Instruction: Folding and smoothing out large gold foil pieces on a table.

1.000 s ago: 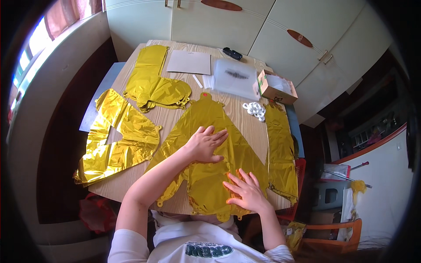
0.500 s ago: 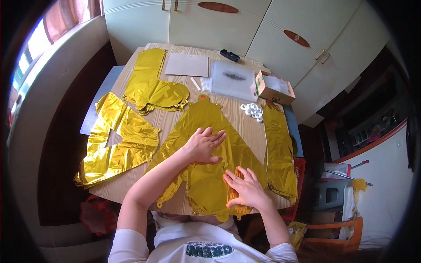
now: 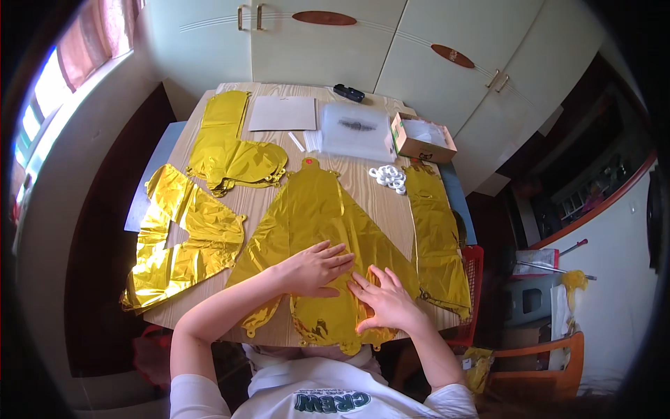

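Observation:
A flat gold foil balloon (image 3: 314, 202), roughly triangular with a gap near its lower left, lies spread across the middle of the wooden table. My left hand (image 3: 317, 269) rests palm down on its centre, fingers stretched toward the right. Just to the right and nearer, my right hand (image 3: 386, 300) lies on the balloon with its fingers spread, beside a crinkled fold near the bottom. The two hands are close together but apart. Nothing is gripped in either one.
More flat gold foil balloons lie around: one at the left (image 3: 202, 237), L-shaped ones at the back left (image 3: 223, 133), a long one at the right (image 3: 436, 237). Behind are a grey card (image 3: 283, 113), a plastic sleeve (image 3: 356, 133), white rings (image 3: 388, 178) and a box (image 3: 423, 145).
My left hand has slid toward me over the foil, closer to my right hand. The right hand stays near the same spot. The whole view has shifted slightly.

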`<state>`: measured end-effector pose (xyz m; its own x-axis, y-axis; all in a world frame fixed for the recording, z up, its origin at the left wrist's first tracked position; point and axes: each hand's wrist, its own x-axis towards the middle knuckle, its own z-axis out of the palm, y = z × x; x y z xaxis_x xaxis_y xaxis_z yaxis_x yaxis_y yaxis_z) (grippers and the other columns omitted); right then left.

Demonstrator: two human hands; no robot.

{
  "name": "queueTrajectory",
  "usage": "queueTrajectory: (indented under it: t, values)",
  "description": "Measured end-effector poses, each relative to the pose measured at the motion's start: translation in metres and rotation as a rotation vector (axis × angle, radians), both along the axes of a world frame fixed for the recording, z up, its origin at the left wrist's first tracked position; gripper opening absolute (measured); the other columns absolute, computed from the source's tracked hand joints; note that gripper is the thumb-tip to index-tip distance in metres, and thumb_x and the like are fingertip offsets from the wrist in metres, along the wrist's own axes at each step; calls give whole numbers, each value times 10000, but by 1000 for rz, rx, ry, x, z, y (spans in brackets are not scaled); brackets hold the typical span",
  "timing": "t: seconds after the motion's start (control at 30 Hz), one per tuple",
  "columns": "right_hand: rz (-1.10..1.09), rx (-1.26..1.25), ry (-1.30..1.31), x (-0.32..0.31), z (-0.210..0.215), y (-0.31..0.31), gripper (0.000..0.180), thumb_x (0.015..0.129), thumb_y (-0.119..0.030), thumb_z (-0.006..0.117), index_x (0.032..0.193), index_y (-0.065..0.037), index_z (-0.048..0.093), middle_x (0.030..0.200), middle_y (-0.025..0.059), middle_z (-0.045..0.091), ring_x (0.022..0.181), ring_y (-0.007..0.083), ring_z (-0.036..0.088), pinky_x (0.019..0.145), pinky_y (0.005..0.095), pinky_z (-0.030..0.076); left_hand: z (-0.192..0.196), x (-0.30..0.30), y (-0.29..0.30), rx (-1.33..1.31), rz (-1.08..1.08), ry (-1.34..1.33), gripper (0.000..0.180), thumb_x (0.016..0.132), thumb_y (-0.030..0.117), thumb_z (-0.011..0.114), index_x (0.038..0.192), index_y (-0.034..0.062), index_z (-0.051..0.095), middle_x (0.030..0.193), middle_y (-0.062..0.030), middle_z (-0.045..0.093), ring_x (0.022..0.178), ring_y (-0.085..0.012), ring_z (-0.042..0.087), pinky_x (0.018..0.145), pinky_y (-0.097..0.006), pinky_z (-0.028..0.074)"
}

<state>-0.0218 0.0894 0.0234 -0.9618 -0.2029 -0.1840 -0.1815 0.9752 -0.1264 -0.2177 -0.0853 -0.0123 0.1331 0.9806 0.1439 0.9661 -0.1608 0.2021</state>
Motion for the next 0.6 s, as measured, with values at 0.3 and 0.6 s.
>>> queueTrajectory:
  t: [0.3,0.6]
  values:
    - [-7,21,-50,1,1,1,1036,638,-695,720,1491,-206,396,1562,61,342,1446,417,232,1158,629,130,4,-1,-4,34,-75,-19,505,892,490,594,1210,99,568,1433,-147,464,1395,-418,339,1130,-609,256]
    - [18,23,-88,2,-2,4,923,663,-700,699,1476,-375,406,1581,67,310,1458,439,189,1148,657,97,-1,1,-2,52,-69,-17,465,871,510,603,1228,213,585,1420,-136,468,1390,-427,333,1122,-638,244]
